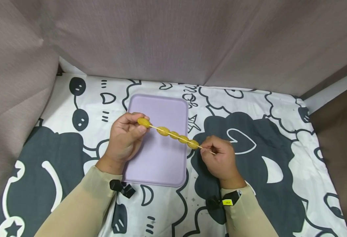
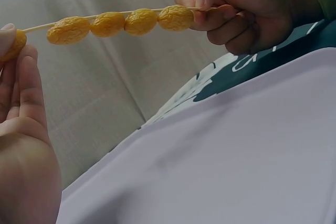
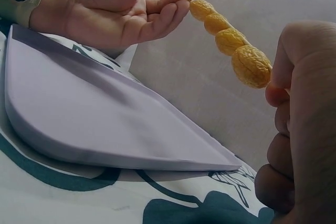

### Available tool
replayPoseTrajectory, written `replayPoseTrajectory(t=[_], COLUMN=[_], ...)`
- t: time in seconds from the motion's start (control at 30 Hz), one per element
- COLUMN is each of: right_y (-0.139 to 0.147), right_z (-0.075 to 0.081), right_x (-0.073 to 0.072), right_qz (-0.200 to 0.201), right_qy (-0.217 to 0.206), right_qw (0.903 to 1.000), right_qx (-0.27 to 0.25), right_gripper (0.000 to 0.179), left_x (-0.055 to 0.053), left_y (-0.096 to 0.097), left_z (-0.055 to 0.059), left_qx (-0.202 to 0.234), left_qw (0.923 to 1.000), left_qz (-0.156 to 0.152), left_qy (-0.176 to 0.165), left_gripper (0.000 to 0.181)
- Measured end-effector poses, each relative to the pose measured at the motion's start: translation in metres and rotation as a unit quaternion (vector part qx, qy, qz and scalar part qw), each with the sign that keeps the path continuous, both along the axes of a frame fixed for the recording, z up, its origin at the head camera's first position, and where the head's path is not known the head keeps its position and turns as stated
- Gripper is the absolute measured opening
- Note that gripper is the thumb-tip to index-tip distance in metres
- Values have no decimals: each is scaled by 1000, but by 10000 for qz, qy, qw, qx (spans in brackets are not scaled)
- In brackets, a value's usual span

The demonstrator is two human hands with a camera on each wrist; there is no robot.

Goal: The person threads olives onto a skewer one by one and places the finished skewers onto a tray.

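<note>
Several yellow, wrinkled oval pieces (image 2: 68, 30) are threaded on a thin wooden skewer (image 1: 153, 126), which slants above the tray in the head view. My left hand (image 1: 124, 140) pinches the end piece (image 1: 144, 122) between thumb and fingers. A short stretch of bare stick separates that piece from the others, which sit close in a row. At the other end, my right hand (image 1: 219, 158) grips the bare stick just past the last piece (image 3: 252, 66), and its tip pokes out beyond the fingers. Both hands are held up over the table.
Beneath the hands lies a flat lilac tray (image 1: 158, 164) with a low raised rim. It rests on a white cloth (image 1: 167, 210) printed with dark cartoon shapes. Grey-brown curtains (image 1: 149, 39) hang behind the table and at the left.
</note>
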State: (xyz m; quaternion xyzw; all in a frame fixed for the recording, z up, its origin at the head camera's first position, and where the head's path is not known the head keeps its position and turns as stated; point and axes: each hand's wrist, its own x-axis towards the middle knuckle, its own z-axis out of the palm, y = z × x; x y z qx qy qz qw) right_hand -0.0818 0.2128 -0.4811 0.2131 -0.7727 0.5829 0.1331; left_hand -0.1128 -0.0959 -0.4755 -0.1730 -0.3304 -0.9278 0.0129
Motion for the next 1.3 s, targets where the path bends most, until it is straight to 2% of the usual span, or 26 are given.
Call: replayPoseTrajectory(t=[0.3, 0.9, 1.3], right_y=[-2, -2, -4], right_z=[1, -1, -2], right_x=[0, 0, 0], right_qz=[112, 133, 166], right_qy=[56, 79, 138], right_qw=[9999, 9998, 9993], right_qx=[-64, -138, -312], right_gripper=[25, 25, 25], left_x=[0, 2, 3], left_y=[1, 2, 3], left_z=[-1, -1, -1], left_qx=[-66, -533, -739], left_qw=[10000, 9985, 9972], left_qz=[1, 91, 113], left_qy=[0, 54, 66], left_gripper=[31, 30, 37])
